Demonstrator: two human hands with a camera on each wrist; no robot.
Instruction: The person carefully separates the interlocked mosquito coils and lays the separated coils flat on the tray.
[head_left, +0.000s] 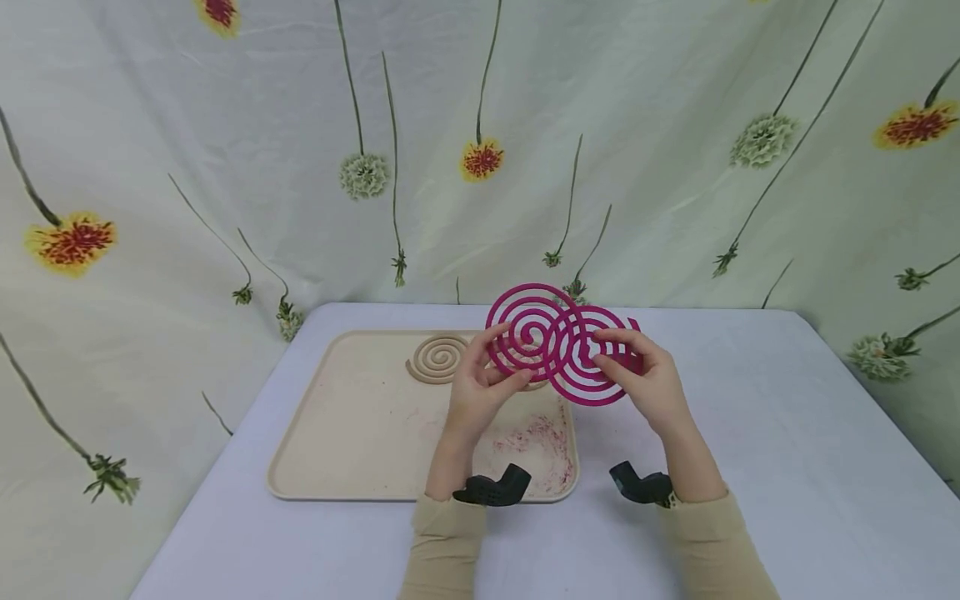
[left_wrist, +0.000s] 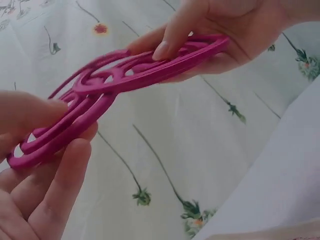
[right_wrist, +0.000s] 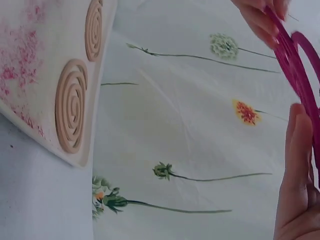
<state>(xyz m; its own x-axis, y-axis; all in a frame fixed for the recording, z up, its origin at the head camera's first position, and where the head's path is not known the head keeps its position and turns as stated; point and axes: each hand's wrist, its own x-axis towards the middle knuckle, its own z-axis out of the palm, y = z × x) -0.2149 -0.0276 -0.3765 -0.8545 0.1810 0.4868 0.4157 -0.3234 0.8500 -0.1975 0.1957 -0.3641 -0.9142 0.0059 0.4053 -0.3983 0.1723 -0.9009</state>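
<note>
Holding a magenta mosquito coil pair (head_left: 562, 343) above the tray's far right corner, the left hand (head_left: 480, 387) pinches the left spiral between thumb and curled fingers, and the right hand (head_left: 645, 375) grips the right spiral likewise. On the beige tray (head_left: 337, 433) lie two tan coils (right_wrist: 72, 105), beside pink dust (head_left: 540, 442).

two pink coils (head_left: 558, 346), two beige coils (head_left: 438, 358)
</note>
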